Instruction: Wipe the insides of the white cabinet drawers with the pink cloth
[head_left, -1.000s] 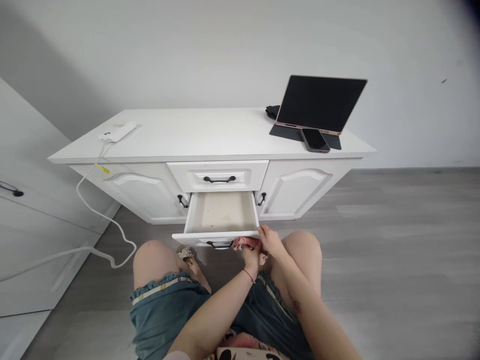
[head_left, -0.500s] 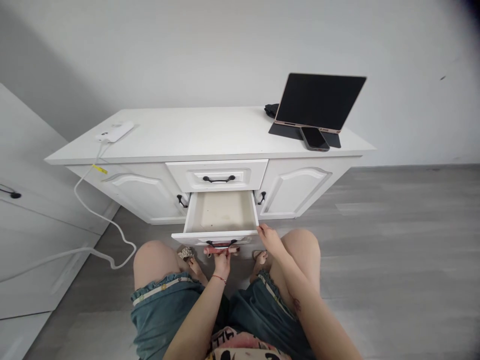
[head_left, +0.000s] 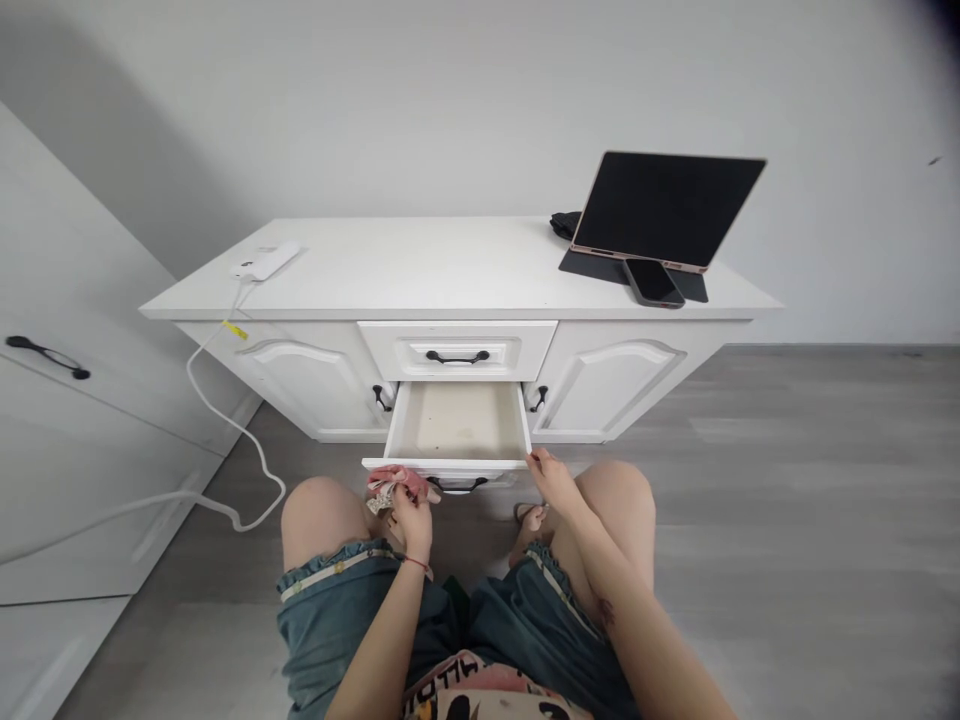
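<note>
White bench (head_left: 412, 265) before grey wall (head_left: 420, 110). Left hand (head_left: 411, 525) extended, grip closed on pink cloth (head_left: 396, 475); right hand (head_left: 556, 484) at drawer's (head_left: 465, 430) corner, grip state cannot tell. Shirt lettering (head_left: 444, 682) illegible.

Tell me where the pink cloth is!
In the head view, the pink cloth is in the left hand, by the open drawer, left of its black handle.
</note>
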